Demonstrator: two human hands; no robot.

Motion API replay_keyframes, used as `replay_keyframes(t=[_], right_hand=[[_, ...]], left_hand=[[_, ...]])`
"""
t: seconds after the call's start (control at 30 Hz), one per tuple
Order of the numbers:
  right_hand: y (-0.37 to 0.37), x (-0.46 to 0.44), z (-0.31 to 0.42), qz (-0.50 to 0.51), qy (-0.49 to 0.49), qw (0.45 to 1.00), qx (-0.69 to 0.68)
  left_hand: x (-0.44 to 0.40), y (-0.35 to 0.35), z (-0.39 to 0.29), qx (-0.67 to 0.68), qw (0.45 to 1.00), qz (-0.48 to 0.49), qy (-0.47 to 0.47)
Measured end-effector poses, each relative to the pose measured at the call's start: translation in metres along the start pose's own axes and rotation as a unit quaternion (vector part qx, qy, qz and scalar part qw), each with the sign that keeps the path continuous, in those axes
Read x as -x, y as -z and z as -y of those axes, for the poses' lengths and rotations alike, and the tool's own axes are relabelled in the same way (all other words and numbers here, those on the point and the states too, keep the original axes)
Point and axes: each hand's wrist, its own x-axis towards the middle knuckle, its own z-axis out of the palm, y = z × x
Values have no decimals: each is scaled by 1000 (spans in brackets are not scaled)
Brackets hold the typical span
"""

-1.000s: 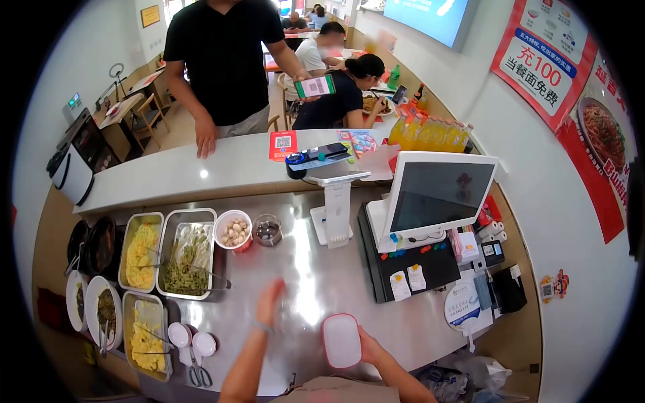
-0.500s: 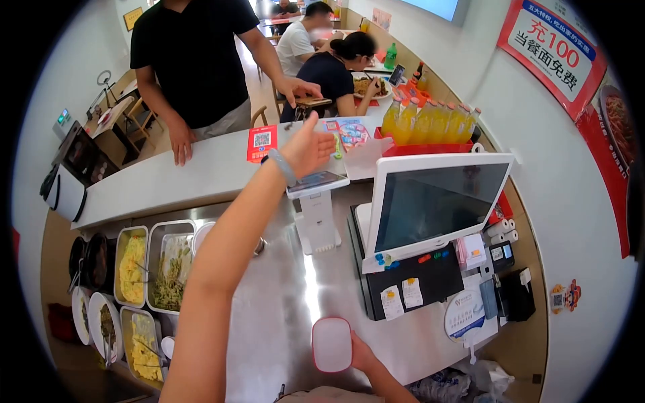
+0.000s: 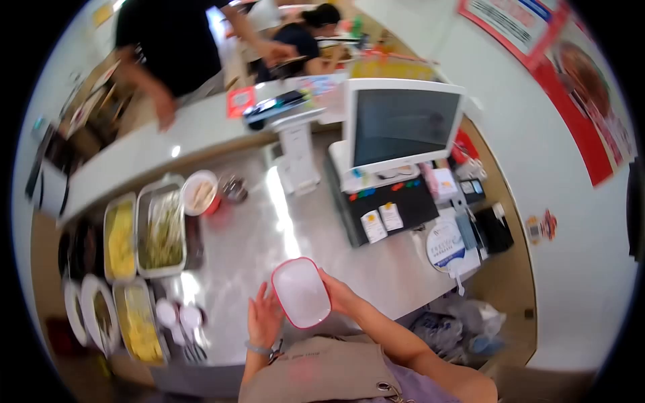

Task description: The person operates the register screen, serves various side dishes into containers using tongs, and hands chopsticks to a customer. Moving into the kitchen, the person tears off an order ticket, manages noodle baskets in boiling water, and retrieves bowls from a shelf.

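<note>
My right hand (image 3: 339,294) grips the right side of a white bowl with a red rim (image 3: 301,293), a rounded rectangle whose inside faces up at me. To its left, my left hand (image 3: 264,316) is open near the bowl's edge, fingers spread and a grey bracelet on the wrist. Whether those fingers touch the bowl, I cannot tell. Both hands are close to my body, over the front of the metal counter (image 3: 235,269).
At left stand metal trays of yellow food (image 3: 121,235) and greens (image 3: 163,235), beside a red-and-white tub (image 3: 200,193) and white-handled utensils (image 3: 180,319). A monitor (image 3: 403,124) and small stand (image 3: 297,158) sit ahead. A person in black (image 3: 168,54) faces me across the ledge.
My left arm has drawn back from the ledge to beside the bowl. My right hand still holds the bowl. The view has shifted, uncovering the tub and utensils.
</note>
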Motion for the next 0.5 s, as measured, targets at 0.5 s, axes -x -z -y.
replay_keyframes(t=[0.5], right_hand=[[-155,-121,-91,230,430,553,676]], left_hand=[[208,51,8,244,902,-169,-312]])
